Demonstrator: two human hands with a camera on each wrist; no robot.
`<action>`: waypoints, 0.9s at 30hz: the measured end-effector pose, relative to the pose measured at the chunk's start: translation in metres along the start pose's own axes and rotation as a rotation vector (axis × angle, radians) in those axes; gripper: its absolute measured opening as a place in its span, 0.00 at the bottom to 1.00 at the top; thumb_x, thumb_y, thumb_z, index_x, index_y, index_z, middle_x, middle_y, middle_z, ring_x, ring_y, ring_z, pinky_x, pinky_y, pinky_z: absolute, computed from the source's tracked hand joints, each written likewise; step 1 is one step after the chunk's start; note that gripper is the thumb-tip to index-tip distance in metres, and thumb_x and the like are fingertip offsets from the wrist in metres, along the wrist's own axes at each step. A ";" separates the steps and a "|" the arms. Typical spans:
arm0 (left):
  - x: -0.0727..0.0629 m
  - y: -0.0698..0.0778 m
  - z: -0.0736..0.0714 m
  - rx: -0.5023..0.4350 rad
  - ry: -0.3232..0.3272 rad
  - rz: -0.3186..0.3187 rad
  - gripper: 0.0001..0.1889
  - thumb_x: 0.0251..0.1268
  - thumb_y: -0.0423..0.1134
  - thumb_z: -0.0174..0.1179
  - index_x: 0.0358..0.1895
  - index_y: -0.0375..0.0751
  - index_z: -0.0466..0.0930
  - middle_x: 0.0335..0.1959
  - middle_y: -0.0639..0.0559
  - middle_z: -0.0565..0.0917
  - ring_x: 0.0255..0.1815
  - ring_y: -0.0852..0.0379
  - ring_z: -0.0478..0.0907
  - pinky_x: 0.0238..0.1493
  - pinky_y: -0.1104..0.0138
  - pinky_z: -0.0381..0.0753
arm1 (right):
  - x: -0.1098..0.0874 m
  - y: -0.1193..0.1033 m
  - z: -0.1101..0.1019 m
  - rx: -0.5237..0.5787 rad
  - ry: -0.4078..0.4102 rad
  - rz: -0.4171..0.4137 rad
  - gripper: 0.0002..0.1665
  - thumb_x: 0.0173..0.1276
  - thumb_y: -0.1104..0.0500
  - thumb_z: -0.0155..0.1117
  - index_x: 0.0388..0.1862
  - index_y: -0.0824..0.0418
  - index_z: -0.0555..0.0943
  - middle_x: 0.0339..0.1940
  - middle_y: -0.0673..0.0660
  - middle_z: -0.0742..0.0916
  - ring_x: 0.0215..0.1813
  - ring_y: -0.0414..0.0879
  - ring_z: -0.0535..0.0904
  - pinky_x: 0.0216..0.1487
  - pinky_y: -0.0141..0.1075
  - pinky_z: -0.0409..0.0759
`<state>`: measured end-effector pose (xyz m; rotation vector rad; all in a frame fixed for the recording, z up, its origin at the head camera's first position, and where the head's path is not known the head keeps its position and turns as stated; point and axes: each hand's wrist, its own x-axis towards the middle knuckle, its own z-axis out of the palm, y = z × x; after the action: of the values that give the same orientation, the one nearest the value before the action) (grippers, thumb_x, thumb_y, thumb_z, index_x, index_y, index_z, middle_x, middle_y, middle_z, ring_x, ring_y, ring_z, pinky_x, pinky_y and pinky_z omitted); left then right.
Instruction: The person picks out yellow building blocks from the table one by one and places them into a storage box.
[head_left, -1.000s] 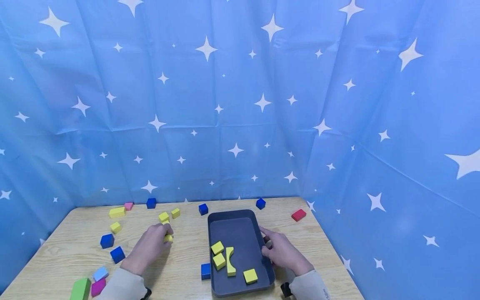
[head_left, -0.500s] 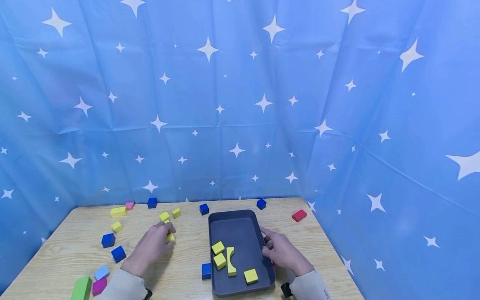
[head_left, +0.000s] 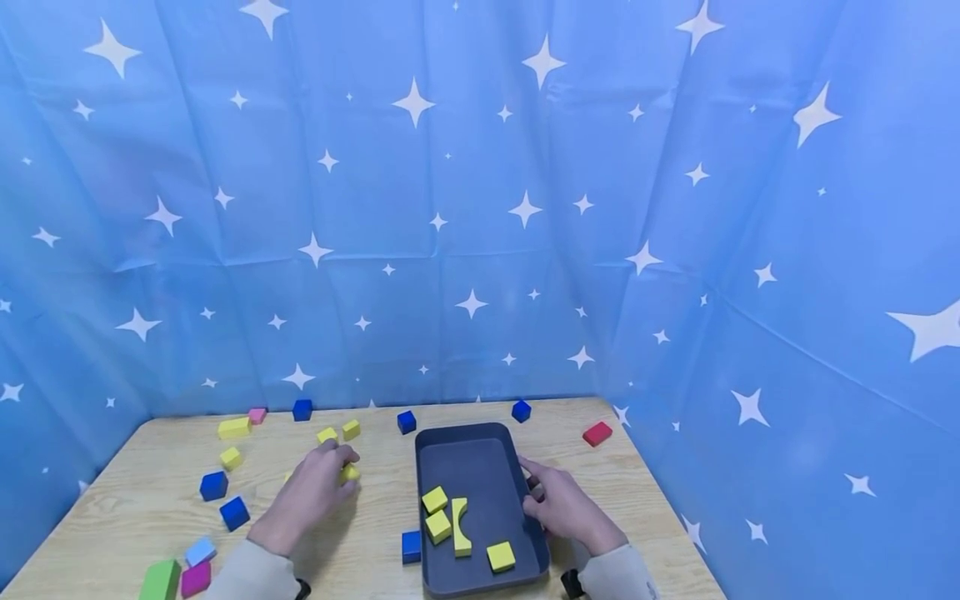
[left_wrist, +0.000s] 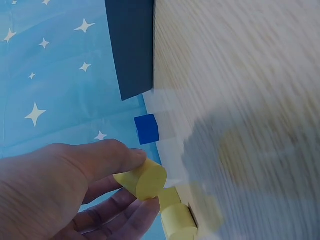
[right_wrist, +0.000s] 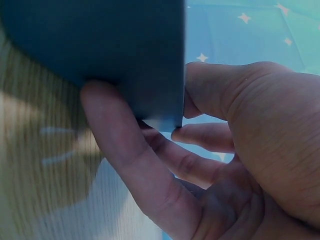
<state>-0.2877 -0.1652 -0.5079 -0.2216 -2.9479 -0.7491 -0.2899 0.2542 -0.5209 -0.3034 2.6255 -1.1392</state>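
My left hand [head_left: 311, 492] pinches a yellow cylinder block [left_wrist: 145, 179] between thumb and fingers, left of the dark grey tray. In the left wrist view the block's round end faces the table, and another yellow cylinder [left_wrist: 179, 222] lies just past the fingertips. The tray [head_left: 480, 458] holds a yellow arch block [head_left: 460, 533] and several small yellow blocks, one of them a yellow block [head_left: 501, 557] near its front. My right hand [head_left: 566, 504] grips the tray's right side; up close, thumb and fingers are at the tray wall [right_wrist: 145, 45].
Blue cubes are scattered about, including a blue cube [head_left: 411, 547] against the tray's left side. A green block [head_left: 160, 579], magenta block [head_left: 197, 578] and light blue block [head_left: 200, 552] lie front left. A red block [head_left: 597, 433] sits back right. A starry curtain [head_left: 480, 208] hangs behind the table.
My left hand has shifted a little to the right with the yellow cylinder, and a bit of yellow now shows behind its wrist side. The right hand and tray stay put.
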 end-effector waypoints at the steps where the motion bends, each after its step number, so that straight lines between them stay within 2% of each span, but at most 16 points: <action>1: 0.000 0.001 0.001 0.001 0.002 0.003 0.19 0.67 0.29 0.83 0.59 0.33 0.93 0.55 0.38 0.90 0.53 0.48 0.91 0.62 0.47 0.97 | 0.000 0.000 0.000 0.000 -0.003 0.006 0.45 0.82 0.68 0.70 0.95 0.61 0.67 0.60 0.68 0.91 0.44 0.50 0.89 0.32 0.45 0.93; 8: 0.004 0.013 0.005 0.005 0.039 0.065 0.20 0.67 0.30 0.82 0.60 0.32 0.93 0.55 0.37 0.88 0.46 0.53 0.88 0.54 0.53 0.97 | -0.002 0.003 0.000 -0.007 0.002 0.031 0.45 0.82 0.67 0.70 0.95 0.61 0.67 0.60 0.67 0.91 0.43 0.50 0.89 0.31 0.42 0.93; 12: 0.006 0.020 0.007 0.005 0.065 0.065 0.19 0.67 0.30 0.82 0.60 0.34 0.93 0.56 0.37 0.88 0.44 0.55 0.85 0.49 0.57 0.96 | 0.000 0.003 -0.001 -0.008 0.003 0.021 0.45 0.83 0.67 0.70 0.95 0.60 0.67 0.61 0.67 0.91 0.43 0.50 0.89 0.31 0.43 0.93; 19: 0.009 0.032 0.007 -0.020 0.082 0.085 0.18 0.67 0.30 0.82 0.58 0.35 0.93 0.50 0.44 0.86 0.40 0.58 0.79 0.41 0.62 0.89 | 0.002 0.004 -0.001 -0.005 -0.008 -0.001 0.45 0.83 0.67 0.69 0.95 0.61 0.67 0.60 0.68 0.91 0.44 0.50 0.89 0.30 0.42 0.93; 27: 0.013 0.044 0.012 -0.033 0.106 0.124 0.16 0.68 0.30 0.83 0.56 0.37 0.94 0.48 0.47 0.86 0.40 0.59 0.78 0.40 0.66 0.86 | 0.002 0.002 0.000 -0.009 -0.006 0.009 0.45 0.83 0.67 0.69 0.94 0.61 0.68 0.61 0.68 0.91 0.45 0.51 0.89 0.33 0.44 0.94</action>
<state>-0.2945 -0.1195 -0.4962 -0.3529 -2.7942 -0.7681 -0.2917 0.2555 -0.5226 -0.2958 2.6246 -1.1213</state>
